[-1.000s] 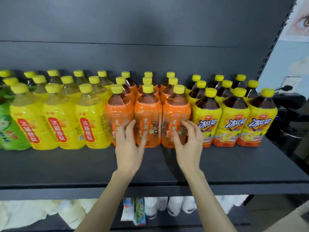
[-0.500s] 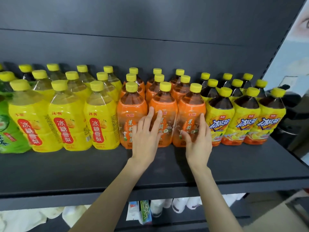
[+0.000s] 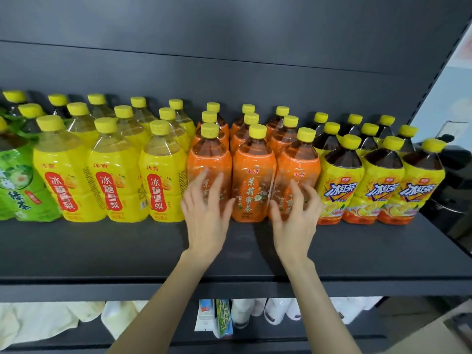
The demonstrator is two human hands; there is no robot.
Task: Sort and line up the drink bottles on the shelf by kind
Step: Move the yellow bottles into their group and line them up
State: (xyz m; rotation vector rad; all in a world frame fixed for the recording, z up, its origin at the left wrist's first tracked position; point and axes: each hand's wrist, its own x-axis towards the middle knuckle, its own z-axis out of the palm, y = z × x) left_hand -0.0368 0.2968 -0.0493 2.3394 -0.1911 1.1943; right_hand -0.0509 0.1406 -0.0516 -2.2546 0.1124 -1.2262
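Bottles with yellow caps stand in rows by kind on a dark shelf (image 3: 102, 251). From left come green tea bottles (image 3: 15, 185), yellow pear drink bottles (image 3: 112, 180), orange jasmine tea bottles (image 3: 252, 175) and dark iced tea bottles (image 3: 383, 180). My left hand (image 3: 204, 215) lies with straight fingers against the front left orange bottle (image 3: 209, 154). My right hand (image 3: 296, 218) touches the front right orange bottle (image 3: 298, 159) with spread, slightly bent fingers, its thumb by the gap to the middle bottle.
The shelf's front strip lies bare below the bottles. On the lower shelf sit pale towels (image 3: 38, 320), a small carton (image 3: 222, 320) and white containers (image 3: 245, 312). A dark appliance (image 3: 454, 190) stands past the shelf's right end.
Both hands have shifted slightly apart on the front orange bottles. My left hand moved from the middle bottle's side to the left one. The right hand's fingers spread and bent.
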